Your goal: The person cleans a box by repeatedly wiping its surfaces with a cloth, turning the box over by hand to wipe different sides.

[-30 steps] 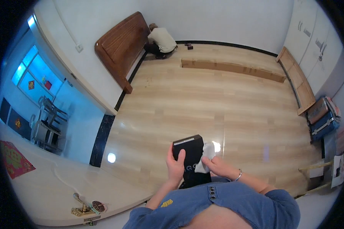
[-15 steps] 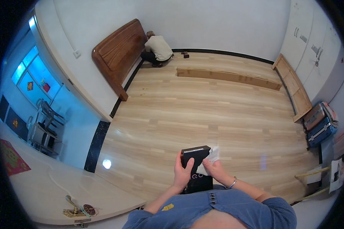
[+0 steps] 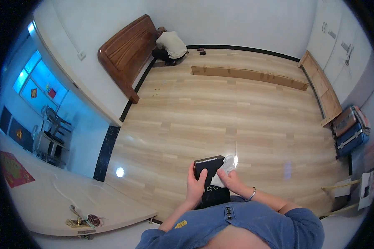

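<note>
Tissue (image 3: 228,163), pinched in the right grip (image 3: 232,181), is now riding higher along the black box (image 3: 215,199) the left grip (image 3: 195,185) is grasping, so wiping is seemingly progressing.

Black box (image 3: 216,196) in hand above a pale floor (image 3: 203,124)
The left hand (image 3: 195,186) has its grip on the box's left side; the right hand (image 3: 232,181) pinches a crumpled white sheet (image 3: 228,163) (cloth or paper, hard to tell) at the box's right edge. Beyond, a person (image 3: 175,44) crouches beside a brown headboard (image 3: 126,54), and a long cardboard carton (image 3: 249,75) lies on the floor.
</note>
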{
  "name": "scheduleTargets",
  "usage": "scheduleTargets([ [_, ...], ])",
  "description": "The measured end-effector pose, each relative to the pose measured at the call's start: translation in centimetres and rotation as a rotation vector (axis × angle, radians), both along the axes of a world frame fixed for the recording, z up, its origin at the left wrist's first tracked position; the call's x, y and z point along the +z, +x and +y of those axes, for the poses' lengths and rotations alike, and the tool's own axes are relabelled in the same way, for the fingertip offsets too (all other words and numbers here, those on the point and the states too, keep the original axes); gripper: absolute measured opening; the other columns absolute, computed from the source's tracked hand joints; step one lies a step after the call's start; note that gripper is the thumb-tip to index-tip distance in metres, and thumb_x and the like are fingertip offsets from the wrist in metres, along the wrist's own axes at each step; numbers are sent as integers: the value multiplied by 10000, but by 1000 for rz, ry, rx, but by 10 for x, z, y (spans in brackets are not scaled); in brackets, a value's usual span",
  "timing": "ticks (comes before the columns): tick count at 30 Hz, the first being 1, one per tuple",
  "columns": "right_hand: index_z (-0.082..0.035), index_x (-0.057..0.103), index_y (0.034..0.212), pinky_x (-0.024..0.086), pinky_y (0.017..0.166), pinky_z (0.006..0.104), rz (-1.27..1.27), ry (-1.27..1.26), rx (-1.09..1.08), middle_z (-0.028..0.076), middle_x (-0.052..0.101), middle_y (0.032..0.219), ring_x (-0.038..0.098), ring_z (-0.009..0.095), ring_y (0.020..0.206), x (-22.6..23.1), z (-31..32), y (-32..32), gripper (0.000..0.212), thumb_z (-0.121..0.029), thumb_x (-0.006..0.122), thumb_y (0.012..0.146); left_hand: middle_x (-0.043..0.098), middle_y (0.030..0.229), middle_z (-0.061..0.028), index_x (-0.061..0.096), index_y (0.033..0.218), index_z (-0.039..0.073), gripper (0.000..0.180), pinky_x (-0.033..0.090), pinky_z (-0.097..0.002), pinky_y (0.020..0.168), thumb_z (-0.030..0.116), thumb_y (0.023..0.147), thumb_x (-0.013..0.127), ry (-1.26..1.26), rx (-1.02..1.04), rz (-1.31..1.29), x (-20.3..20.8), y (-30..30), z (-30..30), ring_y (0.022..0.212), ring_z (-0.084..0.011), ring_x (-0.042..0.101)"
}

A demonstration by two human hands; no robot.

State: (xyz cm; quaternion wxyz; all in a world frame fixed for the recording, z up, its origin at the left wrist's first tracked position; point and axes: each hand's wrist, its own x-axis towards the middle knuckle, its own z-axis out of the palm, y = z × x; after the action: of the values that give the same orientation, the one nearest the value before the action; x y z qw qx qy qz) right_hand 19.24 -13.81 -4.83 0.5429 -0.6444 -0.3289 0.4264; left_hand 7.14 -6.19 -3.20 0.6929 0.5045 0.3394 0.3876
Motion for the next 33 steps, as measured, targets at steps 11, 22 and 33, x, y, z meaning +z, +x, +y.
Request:
scheduleTargets([
  [11, -2, 546, 795, 432, 579, 277, 28, -30, 109, 43, 565, 690, 519, 122, 646, -20, 12, 2, 349, -345, 493, 831, 465, 1078, -117, 282, 1218, -47, 495, 377, -262, 839, 138, 826, 522, -81, 112, 10, -20, -7, -3, 972, -158, 456],
  [22, -6, 521, 869, 436, 603, 258, 119, -24, 266, 25, 562, 747, 514, 97, 684, 0, 30, -5, 329, -332, 491, 841, 476, 1075, -106, 315, 1197, -38, 449, 378, -272, 840, 144, 836, 510, -76, 212, -34, -16, -20, 2, 960, -160, 467],
  [33, -6, 521, 920, 433, 679, 297, 121, 40, 212, 74, 566, 847, 522, 147, 777, -56, 48, -29, 312, -301, 524, 818, 501, 1038, -105, 388, 1137, -37, 372, 392, -267, 818, 152, 839, 505, 10, 320, -77, -51, -23, 60, 934, -155, 485],
])
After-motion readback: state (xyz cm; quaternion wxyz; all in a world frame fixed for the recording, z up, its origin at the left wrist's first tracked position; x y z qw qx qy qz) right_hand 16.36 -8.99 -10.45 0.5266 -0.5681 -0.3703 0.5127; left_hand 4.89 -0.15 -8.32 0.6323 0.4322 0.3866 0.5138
